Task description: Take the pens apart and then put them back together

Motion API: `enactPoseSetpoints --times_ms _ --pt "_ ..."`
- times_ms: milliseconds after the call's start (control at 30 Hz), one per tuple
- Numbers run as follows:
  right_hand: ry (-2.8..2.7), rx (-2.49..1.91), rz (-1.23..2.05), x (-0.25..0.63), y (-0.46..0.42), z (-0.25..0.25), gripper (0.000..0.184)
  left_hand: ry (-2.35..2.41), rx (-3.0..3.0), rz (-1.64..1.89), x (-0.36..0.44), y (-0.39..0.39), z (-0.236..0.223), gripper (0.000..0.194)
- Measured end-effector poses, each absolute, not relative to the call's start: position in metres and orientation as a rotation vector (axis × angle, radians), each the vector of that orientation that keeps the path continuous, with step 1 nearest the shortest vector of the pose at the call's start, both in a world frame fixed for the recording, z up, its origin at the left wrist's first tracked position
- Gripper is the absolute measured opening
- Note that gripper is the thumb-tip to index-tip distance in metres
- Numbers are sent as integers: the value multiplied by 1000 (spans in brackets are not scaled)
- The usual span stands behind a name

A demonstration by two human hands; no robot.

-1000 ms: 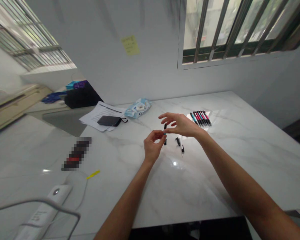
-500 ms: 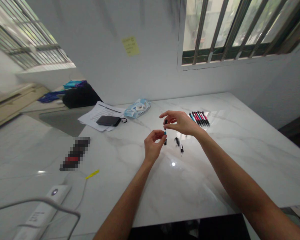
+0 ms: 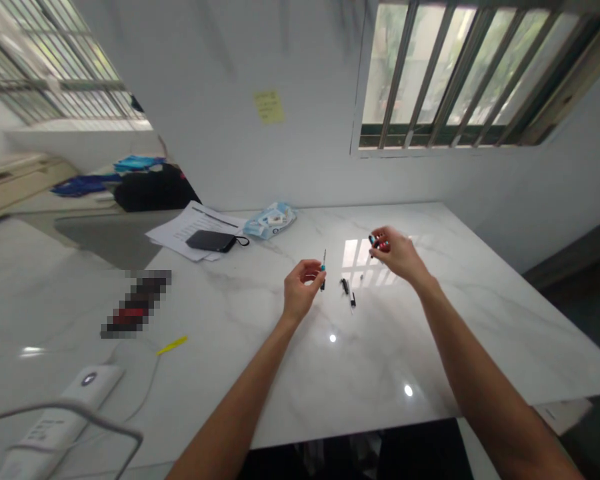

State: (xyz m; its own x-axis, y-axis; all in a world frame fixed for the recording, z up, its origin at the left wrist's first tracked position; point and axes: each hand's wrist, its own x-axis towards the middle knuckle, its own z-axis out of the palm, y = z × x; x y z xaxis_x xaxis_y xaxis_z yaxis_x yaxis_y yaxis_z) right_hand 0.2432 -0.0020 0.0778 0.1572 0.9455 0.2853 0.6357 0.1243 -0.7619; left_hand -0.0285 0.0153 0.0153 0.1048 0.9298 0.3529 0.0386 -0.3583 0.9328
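Note:
My left hand (image 3: 300, 290) pinches a pen part (image 3: 323, 269) between thumb and fingers. It is upright, with a teal band, a black lower end and a thin rod sticking up. My right hand (image 3: 397, 253) is farther right, over the row of pens, its fingers closed around a dark, pen-like piece (image 3: 371, 241). Red pens (image 3: 384, 246) show partly behind these fingers; the hand hides most of the row. Between the hands, a black pen piece (image 3: 345, 287) and a white-and-black pen piece (image 3: 352, 299) lie on the table, with a tiny grey piece (image 3: 361, 277) nearby.
Papers (image 3: 180, 230) lie at the back left under a black pouch-like case (image 3: 213, 241) with a strap. Beside them sits a blue-white packet (image 3: 270, 220). A white power strip (image 3: 65, 420) with a grey cable and a yellow tag (image 3: 173, 345) occupies the left side.
My right hand has moved right, away from my left hand, to the row of pens. The thin rod above the left hand's pen part is now uncovered. The camera view has shifted slightly.

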Motion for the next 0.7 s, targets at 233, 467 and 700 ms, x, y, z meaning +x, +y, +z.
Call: enactPoseSetpoints --times_ms 233,467,700 --pt "-1766 -1925 542 242 -17 2 31 1015 1590 1342 -29 16 13 28" --pt "-1928 -1700 642 257 -27 4 56 1039 1606 1335 -32 20 10 28" --pt "-1838 -1602 753 260 -26 2 53 1038 1613 1317 -30 20 7 29"
